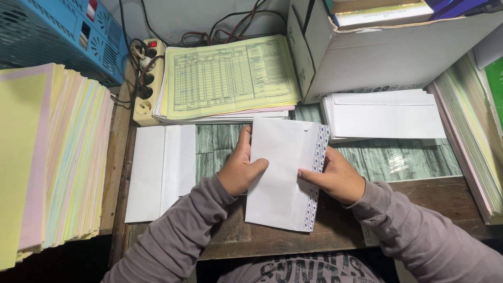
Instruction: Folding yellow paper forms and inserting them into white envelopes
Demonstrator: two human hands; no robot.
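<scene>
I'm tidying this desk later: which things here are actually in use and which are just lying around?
In use: white envelope, held by left hand and right hand; envelope stack; envelope pile at left.

Lying about: yellow forms; power strip; cardboard box; coloured paper stack.

Mid-frame we hold a white envelope (280,173), patterned flap open: left hand (240,169) grips its left edge, right hand (338,178) its right. Yellow forms (230,76) upper centre; envelope stack (385,114) upper right; pastel paper pile (52,152) far left.
</scene>
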